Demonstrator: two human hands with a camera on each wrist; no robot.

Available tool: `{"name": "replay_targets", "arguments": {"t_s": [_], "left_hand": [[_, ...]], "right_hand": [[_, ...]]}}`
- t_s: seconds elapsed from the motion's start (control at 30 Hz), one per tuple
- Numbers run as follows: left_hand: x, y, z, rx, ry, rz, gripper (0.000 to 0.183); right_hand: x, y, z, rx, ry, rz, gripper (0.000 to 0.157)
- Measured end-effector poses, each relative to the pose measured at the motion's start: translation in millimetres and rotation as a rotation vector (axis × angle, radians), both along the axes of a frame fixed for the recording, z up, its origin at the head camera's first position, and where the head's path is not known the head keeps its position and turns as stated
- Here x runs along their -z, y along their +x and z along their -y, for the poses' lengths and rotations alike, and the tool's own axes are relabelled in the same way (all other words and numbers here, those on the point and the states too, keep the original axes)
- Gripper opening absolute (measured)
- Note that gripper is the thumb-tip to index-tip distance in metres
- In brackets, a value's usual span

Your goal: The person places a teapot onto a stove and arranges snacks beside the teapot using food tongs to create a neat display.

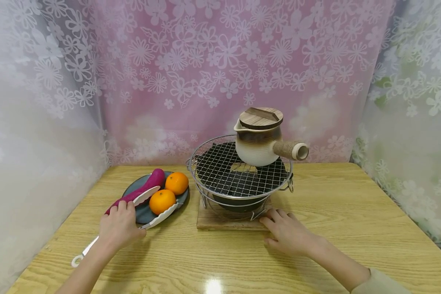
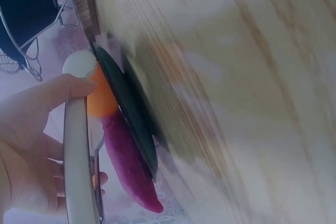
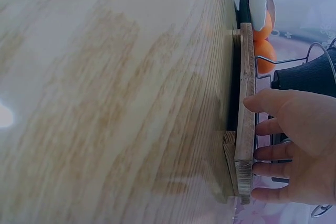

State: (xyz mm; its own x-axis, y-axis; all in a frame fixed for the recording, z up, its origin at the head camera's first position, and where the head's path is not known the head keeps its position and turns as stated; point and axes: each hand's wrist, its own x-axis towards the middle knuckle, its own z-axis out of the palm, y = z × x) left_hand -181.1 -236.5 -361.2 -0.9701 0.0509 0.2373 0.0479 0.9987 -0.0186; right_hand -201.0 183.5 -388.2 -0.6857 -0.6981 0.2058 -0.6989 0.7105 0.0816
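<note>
My left hand (image 1: pixel 119 226) grips a pair of white-tipped tongs (image 1: pixel 161 216), its thumb on one arm and its fingers on the other. The tong tips lie on either side of the nearer orange (image 1: pixel 162 201). That orange rests on a dark plate (image 1: pixel 144 215) with a second orange (image 1: pixel 177 183) and a purple sweet potato (image 1: pixel 156 179). At the front right corner of a wooden board (image 1: pixel 220 224), my right hand (image 1: pixel 288 232) touches the wood with relaxed fingers, the thumb (image 3: pixel 262 100) at its front edge. A round dark stove (image 1: pixel 239 203) stands on the board.
A wire grill net (image 1: pixel 220 173) tops the stove. On its right half sits a cream and brown teapot (image 1: pixel 255 152) with a wooden lid (image 1: pixel 261 118) and a side handle (image 1: pixel 288 150) pointing right. Floral curtains (image 1: pixel 228 81) enclose the wooden table (image 1: pixel 338 204) on three sides.
</note>
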Motion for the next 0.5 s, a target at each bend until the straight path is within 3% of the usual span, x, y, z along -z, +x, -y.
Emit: {"name": "replay_targets", "arguments": {"t_s": [0.5], "left_hand": [[-4.2, -2.3, 2.6, -0.035, 0.050, 0.124, 0.072]], "right_hand": [[-0.1, 0.1, -0.4, -0.002, 0.003, -0.008, 0.039]]}}
